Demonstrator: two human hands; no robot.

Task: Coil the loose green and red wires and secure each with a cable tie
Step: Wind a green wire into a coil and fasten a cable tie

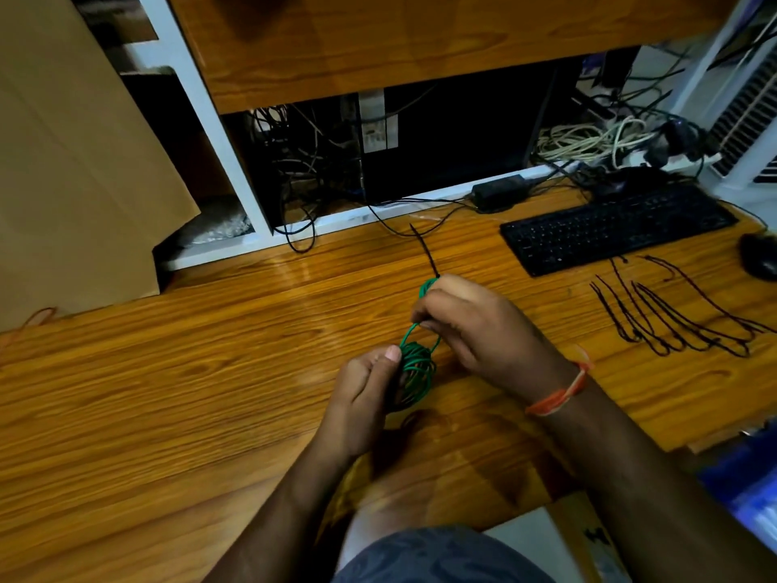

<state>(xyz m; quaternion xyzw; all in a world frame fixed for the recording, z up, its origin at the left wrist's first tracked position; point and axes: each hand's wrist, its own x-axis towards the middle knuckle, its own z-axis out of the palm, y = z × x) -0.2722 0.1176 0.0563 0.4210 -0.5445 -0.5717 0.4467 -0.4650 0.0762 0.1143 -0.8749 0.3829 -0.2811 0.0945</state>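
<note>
The green coil (414,363) is held just above the middle of the wooden desk (168,372), between both hands. The left hand (363,397) grips the lower part of the coil, thumb pressed on the bunched turns and fingers curled behind them. The right hand (466,326) pinches the upper end, where a black tie (424,254) sticks up and away from the loops toward the back edge. The tie seems to be round the coil already, so the step in hand is probably cinching it tight.

The wire looks thin, light and springy: the turns will likely fan out if the grip loosens, so the bundle is best held across all its strands close to the tie, not by a single loop. The tie is stiff and narrow; its free tail is the place to pull.

More black ties (672,317) lie spread near the right edge, in front of a keyboard (609,229), with a mouse (759,256) just beside it. A thin orange-red strand (35,317), perhaps the red wire, lies at the left edge.
</note>
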